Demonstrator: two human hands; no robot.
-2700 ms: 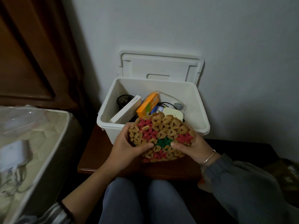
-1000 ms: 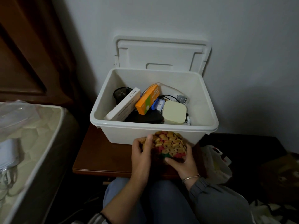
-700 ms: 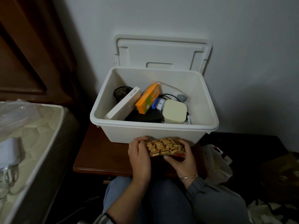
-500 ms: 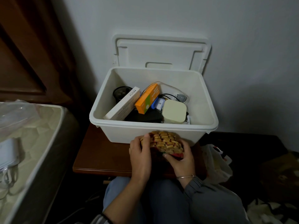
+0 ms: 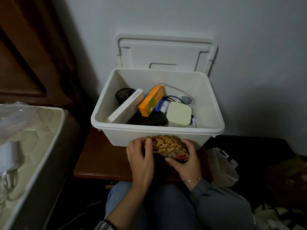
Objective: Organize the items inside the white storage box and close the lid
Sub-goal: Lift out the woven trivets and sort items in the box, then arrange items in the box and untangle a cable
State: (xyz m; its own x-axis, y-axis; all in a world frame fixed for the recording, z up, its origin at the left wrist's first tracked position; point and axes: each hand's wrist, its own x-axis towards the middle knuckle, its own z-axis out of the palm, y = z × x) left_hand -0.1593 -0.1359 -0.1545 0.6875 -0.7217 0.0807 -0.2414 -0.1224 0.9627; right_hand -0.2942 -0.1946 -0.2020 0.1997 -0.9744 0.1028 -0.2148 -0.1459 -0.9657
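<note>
The white storage box (image 5: 214,103) stands open on a brown wooden table (image 5: 101,161), its lid (image 5: 166,50) leaning back against the wall. Inside lie a long white carton (image 5: 126,107), an orange carton (image 5: 152,101), a pale square case (image 5: 179,113), a black mesh cup (image 5: 123,94), a flat black item (image 5: 149,120) and cables (image 5: 176,97). In front of the box, my left hand (image 5: 141,156) and my right hand (image 5: 186,161) grip a folded wooden bead mat (image 5: 167,146) of tan, red and green beads.
A mattress (image 5: 33,138) with a white device and cable (image 5: 8,160) lies at the left. Dark wooden furniture (image 5: 33,55) rises behind it. A white plastic bag (image 5: 222,166) and dark clutter sit on the floor to the right. My knees are below the table edge.
The bead mat was spread flat in both hands above the box's front rim; it has come down in front of the box and is folded into a compact bundle between my hands.
</note>
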